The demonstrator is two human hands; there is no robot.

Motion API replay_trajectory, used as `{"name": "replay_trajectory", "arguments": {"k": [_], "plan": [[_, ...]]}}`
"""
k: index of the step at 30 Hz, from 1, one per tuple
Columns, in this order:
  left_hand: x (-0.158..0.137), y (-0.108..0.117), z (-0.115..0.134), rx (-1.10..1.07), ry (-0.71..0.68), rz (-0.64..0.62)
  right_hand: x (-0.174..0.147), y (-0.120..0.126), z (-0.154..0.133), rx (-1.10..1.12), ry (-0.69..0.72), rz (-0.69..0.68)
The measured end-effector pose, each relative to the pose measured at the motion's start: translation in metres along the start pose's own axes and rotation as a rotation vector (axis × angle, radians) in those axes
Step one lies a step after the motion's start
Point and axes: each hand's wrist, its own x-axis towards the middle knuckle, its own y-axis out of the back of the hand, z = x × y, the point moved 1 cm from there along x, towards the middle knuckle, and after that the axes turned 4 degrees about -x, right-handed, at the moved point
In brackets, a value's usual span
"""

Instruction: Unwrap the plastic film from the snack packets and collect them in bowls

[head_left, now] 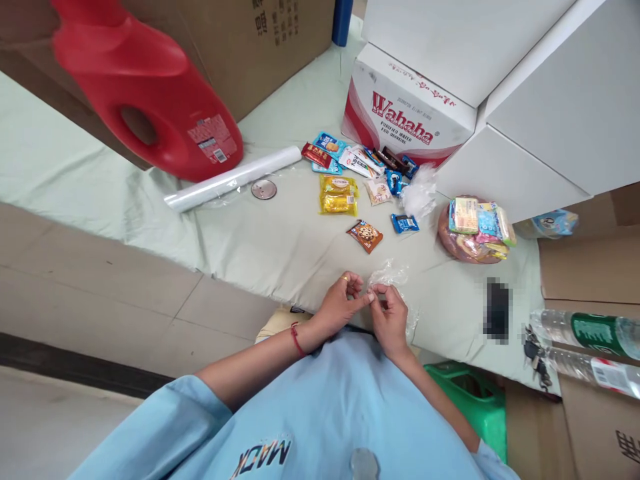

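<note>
My left hand (343, 301) and my right hand (390, 321) meet at the table's front edge, close to my body. Their fingers are curled, with thumbs and fingertips pinching together at the edge of a thin clear plastic bag (393, 272). The crumpled bag spreads behind and to the right of my right hand. Just beyond the hands lies a brown cookie packet (365, 236). A small blue snack packet (405, 223) is to its right, and a yellow snack pack (339, 195) sits farther back.
Several more snacks lie before the Wahaha box (405, 110), beside crumpled plastic (420, 193). A film roll (235, 179), round metal lid (264, 189) and red jug (150, 93) occupy the left. Rightward are a filled bowl (445, 237), a blurred dark object (497, 311), keys (537, 360) and bottles (595, 333).
</note>
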Motion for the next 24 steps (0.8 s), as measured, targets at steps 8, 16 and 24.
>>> {"name": "replay_trajectory", "arguments": {"k": [8,16,24], "plan": [[0.006,0.000,-0.005,-0.193,0.121,0.015,0.001,-0.002,0.008,0.322,-0.260,-0.017],[0.015,0.007,0.011,-0.488,0.116,0.188,0.008,0.000,0.001,0.702,-0.474,0.142],[0.046,0.030,0.015,-0.157,-0.103,0.517,0.011,-0.002,0.001,0.708,-0.525,0.193]]}}
